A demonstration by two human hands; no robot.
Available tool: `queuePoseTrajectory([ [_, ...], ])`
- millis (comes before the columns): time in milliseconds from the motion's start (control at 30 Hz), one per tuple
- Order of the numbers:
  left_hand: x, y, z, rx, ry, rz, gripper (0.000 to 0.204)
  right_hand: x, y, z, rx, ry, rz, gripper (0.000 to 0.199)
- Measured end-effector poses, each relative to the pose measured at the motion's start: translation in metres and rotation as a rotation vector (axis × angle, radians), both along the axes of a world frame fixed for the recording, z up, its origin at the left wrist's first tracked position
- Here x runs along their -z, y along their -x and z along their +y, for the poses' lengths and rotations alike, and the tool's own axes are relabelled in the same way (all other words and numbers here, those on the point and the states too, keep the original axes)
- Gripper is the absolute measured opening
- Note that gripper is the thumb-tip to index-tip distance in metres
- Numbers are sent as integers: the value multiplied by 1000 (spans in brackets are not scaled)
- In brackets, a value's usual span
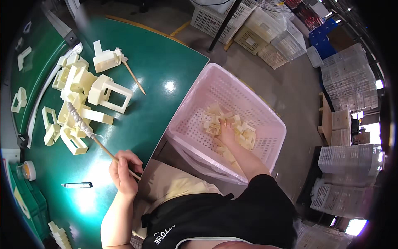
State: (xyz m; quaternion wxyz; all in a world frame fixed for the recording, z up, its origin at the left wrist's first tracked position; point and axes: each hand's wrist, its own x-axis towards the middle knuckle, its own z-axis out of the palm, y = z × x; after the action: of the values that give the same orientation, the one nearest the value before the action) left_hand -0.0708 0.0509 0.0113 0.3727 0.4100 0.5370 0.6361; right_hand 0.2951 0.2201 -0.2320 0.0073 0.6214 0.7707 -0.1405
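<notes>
My left hand [125, 171] is closed around a wooden stick [103, 148] over the green table. The stick's far end is wrapped in whitish cloth [77, 117] and lies across a heap of cream plastic parts [78, 81]. Inside a pink perforated basket [265, 112], my right hand [227, 133] reaches down onto more cream plastic parts [248, 136]. Its fingers are spread over them, with the tips partly lost among the pieces. One frame-shaped part [212, 128] lies just left of those fingers.
A second wooden stick [134, 78] rests by a part at the table's far side. A cutter knife [77, 185] lies near left, by a small jar [29, 170]. Clear plastic lines the basket, which stands against the table [166, 54]. Stacked crates [350, 79] stand at right and behind.
</notes>
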Motion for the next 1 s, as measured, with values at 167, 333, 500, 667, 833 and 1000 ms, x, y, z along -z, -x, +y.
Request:
queuePoseTrajectory([
  [167, -4, 2, 1, -11, 12, 40, 40, 21, 27, 45, -169, 21, -282, 87],
  [333, -7, 1, 4, -25, 34, 58, 40, 65, 36, 73, -57, 313, -501, 88],
  [500, -2, 4, 0, -19, 30, 52, 40, 91, 22, 61, 91, 143, -362, 73],
  [667, -3, 0, 1, -26, 26, 55, 39, 107, 2, 71, 22, 111, -375, 56],
  [833, -3, -1, 3, -4, 12, 63, 39, 96, 2, 73, -8, 199, -300, 49],
  [1000, -4, -2, 4, -59, 47, 27, 38, 76, 14, 58, -20, 214, -172, 47],
])
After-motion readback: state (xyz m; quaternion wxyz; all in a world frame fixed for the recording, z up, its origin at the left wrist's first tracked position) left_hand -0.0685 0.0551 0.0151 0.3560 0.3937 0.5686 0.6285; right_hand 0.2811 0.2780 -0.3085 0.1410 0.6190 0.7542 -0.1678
